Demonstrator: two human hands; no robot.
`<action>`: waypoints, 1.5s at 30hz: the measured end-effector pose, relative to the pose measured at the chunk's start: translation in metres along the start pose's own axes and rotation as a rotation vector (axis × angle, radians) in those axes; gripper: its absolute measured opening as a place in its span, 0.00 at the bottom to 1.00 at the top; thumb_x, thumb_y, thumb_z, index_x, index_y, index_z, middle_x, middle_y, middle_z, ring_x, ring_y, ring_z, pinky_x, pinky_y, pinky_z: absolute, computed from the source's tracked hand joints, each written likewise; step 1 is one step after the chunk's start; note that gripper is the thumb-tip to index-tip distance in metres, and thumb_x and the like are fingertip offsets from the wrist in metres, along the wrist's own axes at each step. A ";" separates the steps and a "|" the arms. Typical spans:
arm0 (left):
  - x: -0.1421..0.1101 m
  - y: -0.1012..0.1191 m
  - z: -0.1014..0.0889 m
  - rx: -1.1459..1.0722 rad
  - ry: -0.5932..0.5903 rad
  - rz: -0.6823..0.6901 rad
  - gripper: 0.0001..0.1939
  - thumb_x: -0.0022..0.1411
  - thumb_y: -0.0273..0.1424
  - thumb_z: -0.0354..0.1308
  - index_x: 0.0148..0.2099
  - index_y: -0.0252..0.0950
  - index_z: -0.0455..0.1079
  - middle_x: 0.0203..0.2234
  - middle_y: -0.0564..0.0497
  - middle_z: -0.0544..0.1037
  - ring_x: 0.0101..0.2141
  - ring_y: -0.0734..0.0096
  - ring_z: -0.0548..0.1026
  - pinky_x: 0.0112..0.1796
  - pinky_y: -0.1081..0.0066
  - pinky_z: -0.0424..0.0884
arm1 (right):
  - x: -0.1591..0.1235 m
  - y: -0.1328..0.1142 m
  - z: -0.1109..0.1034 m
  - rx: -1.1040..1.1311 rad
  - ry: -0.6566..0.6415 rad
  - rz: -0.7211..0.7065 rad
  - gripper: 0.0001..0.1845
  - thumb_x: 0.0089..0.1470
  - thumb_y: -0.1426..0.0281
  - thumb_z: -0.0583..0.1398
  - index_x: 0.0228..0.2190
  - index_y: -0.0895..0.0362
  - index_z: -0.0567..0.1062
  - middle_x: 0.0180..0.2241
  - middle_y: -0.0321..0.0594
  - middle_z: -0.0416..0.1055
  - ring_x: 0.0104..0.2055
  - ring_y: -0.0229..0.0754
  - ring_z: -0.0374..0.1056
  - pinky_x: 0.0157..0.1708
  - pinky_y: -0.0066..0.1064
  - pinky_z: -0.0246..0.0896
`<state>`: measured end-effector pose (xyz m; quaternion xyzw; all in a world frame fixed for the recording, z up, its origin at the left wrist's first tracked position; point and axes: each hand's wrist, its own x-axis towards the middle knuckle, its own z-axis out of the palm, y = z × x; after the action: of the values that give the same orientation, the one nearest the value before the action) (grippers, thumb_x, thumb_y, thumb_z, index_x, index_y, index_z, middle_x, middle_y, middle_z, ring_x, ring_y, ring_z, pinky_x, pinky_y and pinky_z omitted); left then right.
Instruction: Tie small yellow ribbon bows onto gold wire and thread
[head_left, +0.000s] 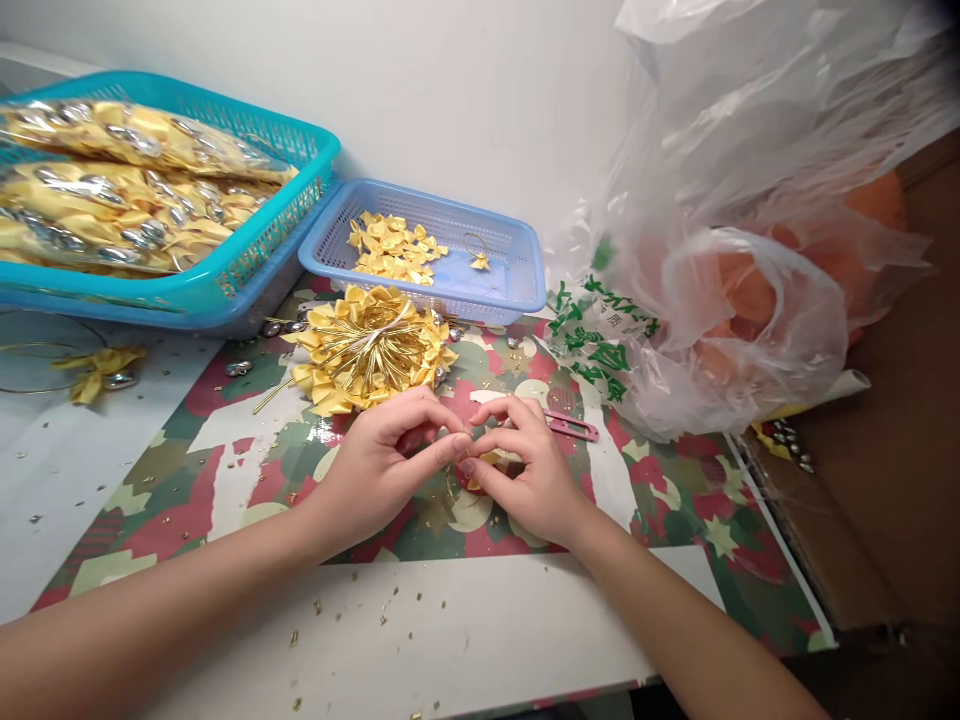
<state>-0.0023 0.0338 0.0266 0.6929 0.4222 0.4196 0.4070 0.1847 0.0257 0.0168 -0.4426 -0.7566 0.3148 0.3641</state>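
Yellow ribbon piece [491, 458] could slip if pinch is weak; left hand [382, 465], right hand [536, 478] fingertips narrow, exact hold unclear.

Gold bow on thin gold cord, pinched up at the fingertips

Looks small, yellow-gold, shiny like the ribbon kind: gold bow [491, 458]. Shows only in bits behind and between fingers of right hand [529, 478]; can't make out full shape or tilt. Sits just above patterned tabletop [480, 540], near front edge of the print. Hangs below the meeting fingertips, thin and slightly curved: gold cord [449, 484]. Runs up into the pinch of right hand and left hand [386, 465]. Can't tell whether tied, ends hidden by fingers.
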 end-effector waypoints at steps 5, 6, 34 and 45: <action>0.001 0.000 0.000 0.020 0.002 0.022 0.06 0.64 0.27 0.58 0.33 0.37 0.73 0.25 0.56 0.71 0.23 0.76 0.64 0.24 0.74 0.59 | -0.001 0.001 0.000 -0.012 -0.002 0.000 0.08 0.52 0.76 0.66 0.25 0.53 0.78 0.41 0.40 0.71 0.46 0.47 0.62 0.48 0.44 0.62; 0.001 0.000 -0.001 0.020 -0.003 0.026 0.06 0.65 0.27 0.58 0.33 0.37 0.73 0.25 0.56 0.71 0.23 0.76 0.64 0.24 0.74 0.59 | -0.001 0.000 -0.001 -0.015 -0.004 0.001 0.08 0.52 0.76 0.66 0.25 0.53 0.79 0.41 0.40 0.71 0.46 0.47 0.62 0.47 0.43 0.62; -0.004 -0.004 0.000 -0.167 -0.147 0.008 0.07 0.66 0.31 0.56 0.35 0.37 0.70 0.28 0.52 0.75 0.30 0.70 0.73 0.29 0.73 0.68 | -0.005 -0.001 -0.006 -0.044 -0.040 -0.076 0.07 0.51 0.77 0.65 0.27 0.53 0.78 0.42 0.39 0.72 0.46 0.46 0.62 0.48 0.41 0.62; -0.003 -0.005 -0.001 -0.145 -0.102 0.026 0.06 0.66 0.27 0.55 0.35 0.38 0.70 0.27 0.54 0.74 0.29 0.73 0.72 0.27 0.75 0.68 | -0.004 0.001 -0.007 -0.075 -0.064 -0.059 0.07 0.51 0.78 0.66 0.26 0.54 0.79 0.41 0.40 0.72 0.46 0.46 0.62 0.47 0.41 0.61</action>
<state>-0.0052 0.0322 0.0218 0.6874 0.3605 0.4185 0.4715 0.1919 0.0229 0.0187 -0.4230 -0.7919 0.2894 0.3320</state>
